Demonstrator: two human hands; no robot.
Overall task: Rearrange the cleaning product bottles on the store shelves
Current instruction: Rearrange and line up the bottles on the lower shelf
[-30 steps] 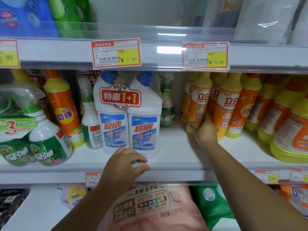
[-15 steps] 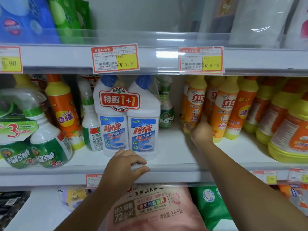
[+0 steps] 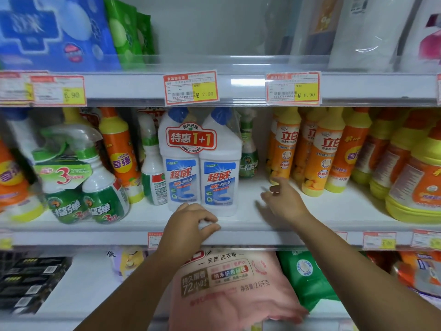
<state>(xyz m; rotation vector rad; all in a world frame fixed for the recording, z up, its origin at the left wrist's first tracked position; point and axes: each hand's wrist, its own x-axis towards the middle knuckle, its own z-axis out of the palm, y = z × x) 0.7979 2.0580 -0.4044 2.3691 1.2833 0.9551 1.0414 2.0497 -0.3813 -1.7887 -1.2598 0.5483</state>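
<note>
The left grip point(image 3: 191, 223) is resting, loosely curled and holding nothing, on the shelf point(image 3: 353, 211) edge before the twin white bottles point(image 3: 200, 168). The right grip point(image 3: 284, 199) is hovering released, fingers spread, just beside the orange bottle point(image 3: 282, 149) standing upright.

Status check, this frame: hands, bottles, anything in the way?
Left hand resting on shelf edge, empty. Right hand open at base of leftmost orange detergent bottle, not gripping. Twin-pack toilet cleaner alongside, nothing between.
</note>
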